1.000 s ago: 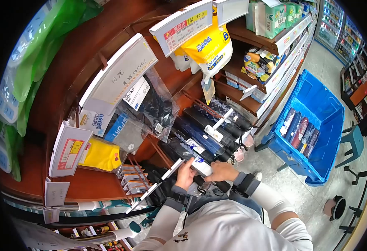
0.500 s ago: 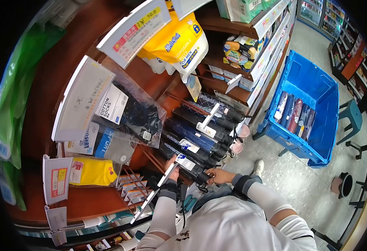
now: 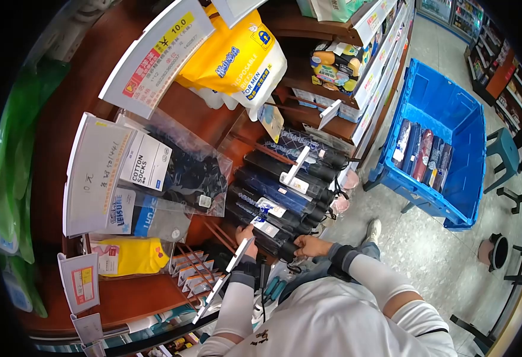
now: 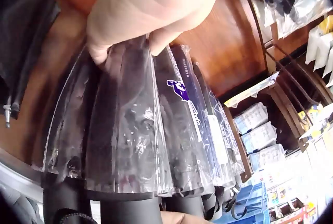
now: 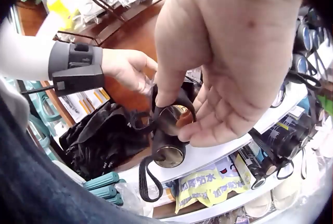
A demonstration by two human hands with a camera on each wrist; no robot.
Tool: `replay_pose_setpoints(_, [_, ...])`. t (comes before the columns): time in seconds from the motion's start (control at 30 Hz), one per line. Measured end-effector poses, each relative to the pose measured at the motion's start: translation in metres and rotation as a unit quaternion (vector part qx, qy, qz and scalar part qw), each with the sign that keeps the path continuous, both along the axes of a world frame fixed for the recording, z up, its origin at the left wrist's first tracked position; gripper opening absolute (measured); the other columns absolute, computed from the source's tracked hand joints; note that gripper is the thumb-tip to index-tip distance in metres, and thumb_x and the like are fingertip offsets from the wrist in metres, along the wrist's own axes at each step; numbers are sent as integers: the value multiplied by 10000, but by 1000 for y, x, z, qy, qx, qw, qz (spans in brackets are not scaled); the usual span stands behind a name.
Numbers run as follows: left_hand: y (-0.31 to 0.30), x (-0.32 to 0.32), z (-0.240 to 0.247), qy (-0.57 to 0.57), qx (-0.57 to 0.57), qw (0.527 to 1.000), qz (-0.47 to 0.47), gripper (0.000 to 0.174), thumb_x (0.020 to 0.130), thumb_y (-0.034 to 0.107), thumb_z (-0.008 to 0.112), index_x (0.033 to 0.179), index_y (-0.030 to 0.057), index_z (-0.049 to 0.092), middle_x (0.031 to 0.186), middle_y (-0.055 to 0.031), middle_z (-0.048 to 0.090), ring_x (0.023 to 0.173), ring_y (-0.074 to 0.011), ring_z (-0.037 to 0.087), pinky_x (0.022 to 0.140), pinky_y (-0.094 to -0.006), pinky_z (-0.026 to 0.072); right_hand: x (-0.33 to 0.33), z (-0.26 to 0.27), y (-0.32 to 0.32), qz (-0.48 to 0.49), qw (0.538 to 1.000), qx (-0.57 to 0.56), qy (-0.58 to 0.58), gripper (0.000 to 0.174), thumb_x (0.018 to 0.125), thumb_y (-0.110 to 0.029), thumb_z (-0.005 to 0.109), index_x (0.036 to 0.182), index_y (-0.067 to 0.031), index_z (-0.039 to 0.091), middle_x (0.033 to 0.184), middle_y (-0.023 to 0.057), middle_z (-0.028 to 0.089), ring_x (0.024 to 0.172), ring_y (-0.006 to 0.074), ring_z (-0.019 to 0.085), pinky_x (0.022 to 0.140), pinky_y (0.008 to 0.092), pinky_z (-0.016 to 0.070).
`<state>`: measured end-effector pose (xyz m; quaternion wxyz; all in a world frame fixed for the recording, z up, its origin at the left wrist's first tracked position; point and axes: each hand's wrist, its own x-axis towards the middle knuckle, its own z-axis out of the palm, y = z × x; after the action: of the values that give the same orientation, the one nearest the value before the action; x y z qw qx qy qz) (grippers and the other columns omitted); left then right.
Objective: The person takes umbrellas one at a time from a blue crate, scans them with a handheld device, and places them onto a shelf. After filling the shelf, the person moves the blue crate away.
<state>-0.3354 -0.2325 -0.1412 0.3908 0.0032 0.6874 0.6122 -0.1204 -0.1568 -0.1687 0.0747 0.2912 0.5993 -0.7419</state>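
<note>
A black folded umbrella [image 3: 276, 243] in a clear plastic sleeve lies at the near end of a row of similar umbrellas on the shelf. My left hand [image 3: 247, 236] pinches its far end; in the left wrist view, the thumb and fingers of that hand [image 4: 156, 11] straddle the top of the sleeved umbrella [image 4: 127, 120]. At the other end my right hand [image 3: 313, 246] grips the handle. The right wrist view shows the right thumb and fingers [image 5: 229, 68] around the round handle end [image 5: 176, 119], which has a black strap loop. Another umbrella handle [image 5: 170, 155] sits just beside it.
A blue crate [image 3: 433, 205] holding several sleeved umbrellas stands on the floor to the right, near a green stool [image 3: 502, 156]. Bagged socks [image 3: 180, 172] and a yellow pack [image 3: 237, 56] hang above left. White price-tag holders [image 3: 225, 279] jut out beside the left hand.
The umbrella, earlier held in front of the shelf, has gone down into place beside the row, with both hands still on its ends. The head view has shifted closer to the shelf.
</note>
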Motion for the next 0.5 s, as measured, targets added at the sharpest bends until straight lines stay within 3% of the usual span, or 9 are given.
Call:
replay_pose_setpoints(0.07, [-3,2,-7,45,-67,995,57,259,747,78,524,1000,96,472,903,-40,521,817,-138,480,684,-255,370,-1,0,0,6,1000,18,-1,478,654,-220,654,1034,11,477,814,88,568,593,170,559,458,283,442])
replay_pose_setpoints(0.17, [-9,10,-1,55,-43,996,51,355,737,95,536,1070,104,413,917,-40,512,812,-134,477,674,-257,370,-1,23,3,35,996,82,-27,442,706,-137,609,1054,72,435,800,120,590,636,174,573,552,274,465])
replay_pose_setpoints(0.27, [-22,0,-41,98,-45,991,82,432,723,103,549,1115,102,366,916,-39,507,806,-128,469,682,-258,361,4,32,8,61,984,160,-52,464,674,-187,612,1047,50,472,840,153,595,698,221,588,623,298,468])
replay_pose_setpoints(0.33, [-22,-6,-51,150,-128,979,56,432,709,99,550,1105,80,379,901,-50,506,802,-122,466,675,-246,357,11,21,8,75,975,208,4,462,658,-238,601,1026,23,506,856,158,593,762,254,580,697,307,451])
replay_pose_setpoints(0.4, [-22,5,-34,155,-95,982,52,414,703,68,531,1090,30,386,895,-63,506,792,-131,463,666,-249,367,23,20,13,76,974,215,-12,464,661,-252,586,1034,13,509,859,166,592,738,259,584,677,312,457])
replay_pose_setpoints(0.5, [-19,24,-15,290,-58,954,59,405,699,-4,493,1084,-35,374,879,-78,498,810,-158,464,709,-253,371,48,18,22,64,972,226,-6,460,668,-262,567,1035,9,512,885,181,584,764,275,577,696,324,449])
